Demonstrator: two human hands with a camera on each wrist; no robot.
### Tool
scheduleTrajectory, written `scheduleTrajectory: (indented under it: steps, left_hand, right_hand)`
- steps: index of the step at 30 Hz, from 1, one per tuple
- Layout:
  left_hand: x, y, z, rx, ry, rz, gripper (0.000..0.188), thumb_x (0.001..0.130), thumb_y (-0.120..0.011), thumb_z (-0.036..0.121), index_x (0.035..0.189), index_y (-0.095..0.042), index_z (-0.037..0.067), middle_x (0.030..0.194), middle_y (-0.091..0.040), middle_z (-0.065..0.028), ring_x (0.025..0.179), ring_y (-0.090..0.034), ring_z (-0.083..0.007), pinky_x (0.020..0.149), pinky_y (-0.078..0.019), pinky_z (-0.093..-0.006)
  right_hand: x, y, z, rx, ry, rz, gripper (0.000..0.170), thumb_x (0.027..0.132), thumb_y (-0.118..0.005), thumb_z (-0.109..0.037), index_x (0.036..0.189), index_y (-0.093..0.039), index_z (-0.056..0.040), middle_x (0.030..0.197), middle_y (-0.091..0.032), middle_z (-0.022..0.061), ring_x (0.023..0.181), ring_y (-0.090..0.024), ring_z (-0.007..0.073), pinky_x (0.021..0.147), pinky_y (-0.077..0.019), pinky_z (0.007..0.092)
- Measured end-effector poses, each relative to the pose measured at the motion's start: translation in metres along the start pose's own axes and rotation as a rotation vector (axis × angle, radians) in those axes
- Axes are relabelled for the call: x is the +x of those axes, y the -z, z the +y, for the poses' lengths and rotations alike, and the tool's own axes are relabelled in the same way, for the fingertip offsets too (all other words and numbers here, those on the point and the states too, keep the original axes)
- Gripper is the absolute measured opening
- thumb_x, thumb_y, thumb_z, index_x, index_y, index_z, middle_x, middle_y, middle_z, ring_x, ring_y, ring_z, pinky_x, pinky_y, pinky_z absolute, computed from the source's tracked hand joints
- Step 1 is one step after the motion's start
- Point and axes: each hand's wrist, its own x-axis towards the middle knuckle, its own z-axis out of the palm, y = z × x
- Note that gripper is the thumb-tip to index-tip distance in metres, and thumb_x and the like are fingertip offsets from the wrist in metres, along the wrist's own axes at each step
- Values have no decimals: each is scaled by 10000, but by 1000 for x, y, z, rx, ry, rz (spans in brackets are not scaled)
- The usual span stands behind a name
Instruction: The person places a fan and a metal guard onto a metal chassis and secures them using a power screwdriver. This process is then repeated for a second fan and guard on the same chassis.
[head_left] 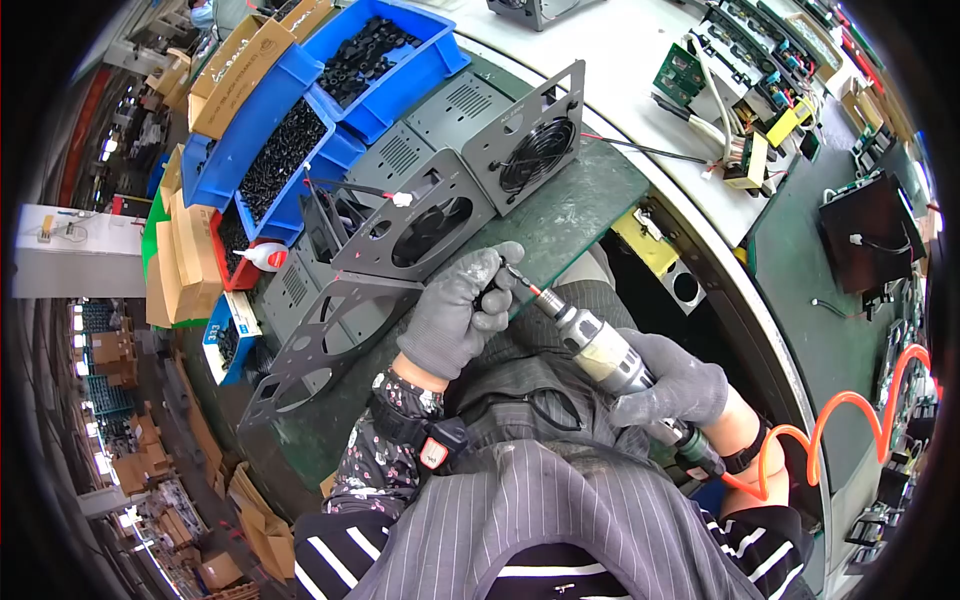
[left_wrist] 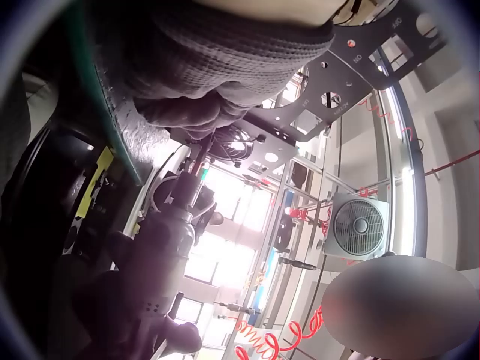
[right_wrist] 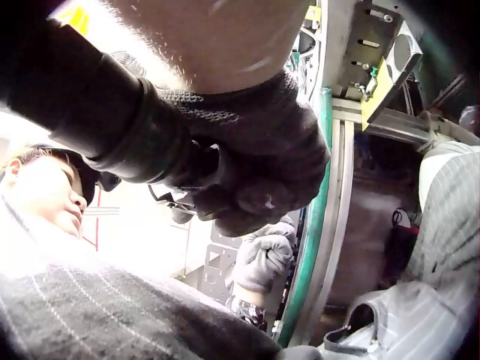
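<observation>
My right hand (head_left: 675,382) grips an air screwdriver (head_left: 603,350), whose orange coiled hose (head_left: 820,430) runs off to the right. The driver's bit (head_left: 535,290) points up and left to my left hand (head_left: 455,312). There, curled gloved fingers pinch a small black screw (head_left: 506,266) right at the bit's tip, mostly hidden by the glove. Both hands wear grey gloves. Just beyond the left hand stand grey metal cases with upright panels (head_left: 425,220); a black fan (head_left: 537,158) sits in the farthest panel. In the right wrist view the driver (right_wrist: 142,120) fills the upper left.
Blue bins (head_left: 375,65) of small black parts stand at the back left, beside cardboard boxes (head_left: 240,75). A white bottle (head_left: 266,256) lies near a red bin. The green work surface (head_left: 590,200) ends near my lap. Boards and wiring (head_left: 745,120) cover the bench at right.
</observation>
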Motion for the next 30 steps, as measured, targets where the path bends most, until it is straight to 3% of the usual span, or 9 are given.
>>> scheduleTrajectory:
  steps: [7, 14, 16, 20, 22, 23, 25, 27, 30]
  left_hand:
    - [-5, -16, 2, 286, -59, 80, 335, 934, -541, 261, 1105, -545, -26, 759, -523, 31, 557, -406, -12, 427, -313, -136]
    - [-2, -24, 2, 374, -32, 128, 330, 935, -539, 289, 1065, -570, -12, 744, -515, 35, 551, -395, -9, 424, -297, -144]
    - [-2, -26, 2, 619, -33, 187, 330, 933, -540, 319, 1046, -591, 13, 716, -503, 42, 549, -390, -10, 421, -284, -152]
    - [-4, -31, 5, 720, -42, 198, 371, 923, -543, 376, 1047, -608, 32, 681, -485, 52, 558, -387, -6, 445, -283, -149]
    - [-9, -31, 7, 711, -14, 66, 454, 902, -554, 457, 1049, -636, 35, 732, -562, 38, 576, -465, -33, 518, -390, -171]
    - [-16, -33, 9, 717, -13, 64, 454, 902, -554, 457, 1049, -636, 35, 732, -562, 38, 576, -465, -33, 518, -390, -171]
    - [-30, -46, 20, 1163, -123, -67, 492, 885, -564, 472, 1059, -644, 18, 737, -581, 7, 634, -527, -84, 636, -458, -225]
    - [-52, -84, 52, 1567, -222, -89, 393, 881, -579, 340, 1031, -638, -18, 875, -642, -33, 695, -535, -100, 663, -456, -271]
    - [-62, -142, 89, 1643, -329, 129, 357, 844, -625, 267, 1062, -627, -16, 886, -654, -77, 766, -596, -145, 708, -478, -282]
  right_hand:
    - [-2, 4, 8, 48, 21, -26, 676, 655, -819, -321, 1159, -503, 0, 925, -552, 27, 816, -513, 109, 742, -443, 263]
    - [-1, 11, 15, -6, 79, -36, 661, 669, -799, -361, 1140, -510, 1, 904, -558, 41, 812, -522, 116, 739, -448, 269]
    - [0, 11, 18, -45, 123, -22, 670, 673, -791, -382, 1143, -510, 4, 905, -561, 50, 820, -528, 129, 749, -450, 284]
    - [0, 16, 18, -61, 162, -33, 680, 672, -791, -379, 1155, -508, 6, 911, -564, 55, 833, -528, 137, 761, -446, 291]
    - [-1, 19, 11, -82, 147, 33, 690, 671, -792, -376, 1167, -505, 9, 906, -556, 44, 832, -515, 129, 761, -439, 283]
    - [-1, 23, 10, -42, 166, 91, 707, 664, -799, -370, 1176, -503, 17, 906, -544, 29, 835, -498, 123, 766, -432, 275]
    - [-4, 36, 3, -20, 126, 215, 725, 653, -809, -362, 1183, -501, 24, 903, -532, 19, 841, -487, 121, 774, -427, 270]
    - [-2, 56, 1, -66, 68, 262, 767, 645, -810, -350, 1222, -487, 37, 958, -555, 44, 865, -489, 120, 792, -424, 267]
    - [2, 65, -13, -119, 97, 305, 745, 653, -794, -338, 1216, -495, 47, 977, -560, 50, 868, -492, 127, 798, -424, 273]
